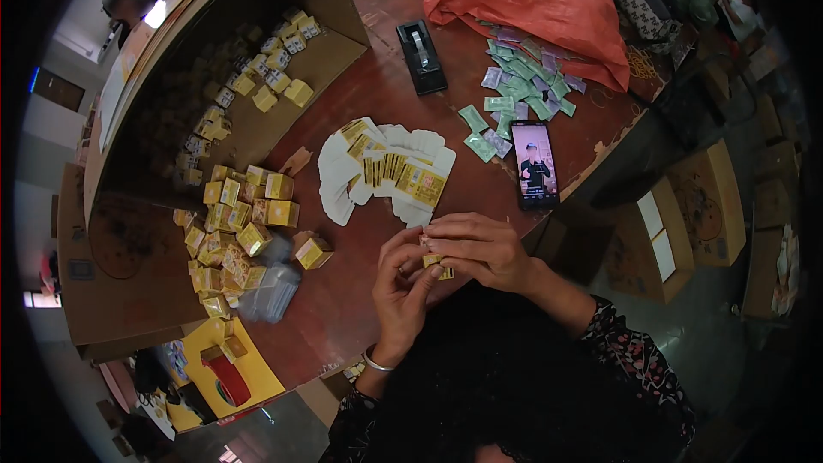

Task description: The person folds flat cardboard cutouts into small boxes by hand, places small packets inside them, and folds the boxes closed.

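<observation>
A small yellow box [433, 261] is held between my two hands at the table's front edge, and fingers cover much of it. My left hand [399, 283] grips the box from its left side, with thumb and fingers closed. From the right, my right hand [482, 247] pinches the upper part of the same box. Just beyond my hands lies a fan of flat yellow-and-white cartons [422, 182]. To the left is a heap of folded yellow boxes [225, 206], with a single yellow box [314, 253] standing nearer to me.
A large cardboard box [330, 13] on its side holds many small boxes. Green and purple sachets [514, 77] spill from a red plastic bag [540, 9]. A phone [535, 163] lies at the right edge, a black tape dispenser [421, 56] at the back. Clear plastic [270, 290] lies left.
</observation>
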Available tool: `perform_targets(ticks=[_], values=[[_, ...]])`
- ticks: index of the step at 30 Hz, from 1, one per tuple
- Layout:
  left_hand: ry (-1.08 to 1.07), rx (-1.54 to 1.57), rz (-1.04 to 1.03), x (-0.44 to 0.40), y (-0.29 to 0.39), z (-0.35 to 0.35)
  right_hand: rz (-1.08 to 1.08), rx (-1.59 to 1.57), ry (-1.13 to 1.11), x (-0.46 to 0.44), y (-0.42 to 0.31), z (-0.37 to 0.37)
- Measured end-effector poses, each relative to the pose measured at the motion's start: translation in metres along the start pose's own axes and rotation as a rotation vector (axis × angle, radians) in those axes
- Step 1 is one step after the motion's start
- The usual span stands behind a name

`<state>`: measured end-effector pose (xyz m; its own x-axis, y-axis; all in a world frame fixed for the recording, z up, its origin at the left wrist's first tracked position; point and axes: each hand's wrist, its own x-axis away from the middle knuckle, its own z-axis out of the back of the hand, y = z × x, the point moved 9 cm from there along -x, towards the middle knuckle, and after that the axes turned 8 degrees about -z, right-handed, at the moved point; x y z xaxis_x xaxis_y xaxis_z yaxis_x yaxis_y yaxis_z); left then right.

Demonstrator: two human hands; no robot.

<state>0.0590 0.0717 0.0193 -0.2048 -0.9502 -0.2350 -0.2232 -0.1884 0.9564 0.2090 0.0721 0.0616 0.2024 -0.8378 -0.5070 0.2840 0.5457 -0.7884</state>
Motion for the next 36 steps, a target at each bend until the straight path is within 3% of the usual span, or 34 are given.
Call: perform_targets(ticks=[6, 9, 10, 11, 13, 16, 19, 23, 26, 29, 36], values=[[-0.044, -0.11, 0.066, 0.003, -0.007, 0.006, 0.107, 0.104, -0.057, 0.005, 0.002, -0.005], [0.014, -0.589, -0.144, -0.008, 0.03, 0.04, -0.1, 0.09, 0.019, 0.002, 0.028, 0.008], [0.093, -0.815, -0.241, -0.012, 0.044, 0.064, -0.414, 0.018, 0.099, 0.004, 0.057, 0.015], [0.171, -1.042, -0.338, -0.016, 0.061, 0.089, -0.491, 0.097, 0.078, 0.002, 0.068, 0.016], [0.322, -1.29, -0.335, -0.023, 0.085, 0.139, -0.644, 0.252, 0.048, -0.006, 0.097, 0.022], [0.377, -1.557, -0.24, -0.03, 0.089, 0.198, -0.634, 0.506, -0.039, -0.017, 0.116, 0.005], [0.502, -1.468, -0.322, -0.027, 0.093, 0.186, -0.654, 0.623, -0.078, -0.024, 0.123, -0.012], [0.308, -1.093, -0.307, -0.027, 0.059, 0.126, -0.553, 0.632, -0.019, -0.021, 0.114, -0.013], [0.232, -0.64, -0.178, -0.025, 0.014, 0.098, -0.573, 0.414, -0.004, -0.012, 0.122, -0.006], [0.166, -0.453, -0.027, -0.036, 0.002, 0.071, -0.612, 0.057, -0.045, -0.004, 0.119, 0.002], [-0.44, 0.044, 0.465, -0.024, -0.029, 0.009, -0.235, 0.112, -0.232, -0.008, 0.046, 0.008]])
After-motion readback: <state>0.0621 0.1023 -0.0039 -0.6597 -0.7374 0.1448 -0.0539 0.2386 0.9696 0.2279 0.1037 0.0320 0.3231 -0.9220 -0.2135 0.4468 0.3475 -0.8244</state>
